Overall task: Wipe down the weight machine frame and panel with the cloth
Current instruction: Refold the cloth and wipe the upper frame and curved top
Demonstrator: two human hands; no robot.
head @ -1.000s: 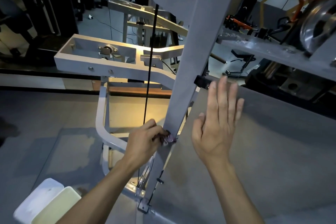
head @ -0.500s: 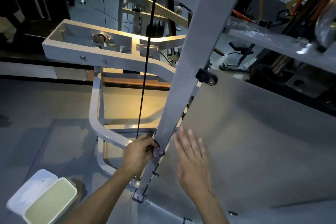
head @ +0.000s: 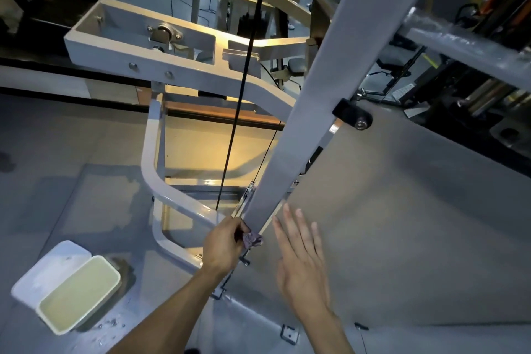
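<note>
Grey flat panel of the weight machine, fixed behind a pale grey slanted frame post. Right hand, fingers straight and spread, lies flat on the panel beside the post. Left hand pinches a small crumpled purplish cloth against the post's lower end. Open tub of yellowish liquid on the floor, lower left.
</note>
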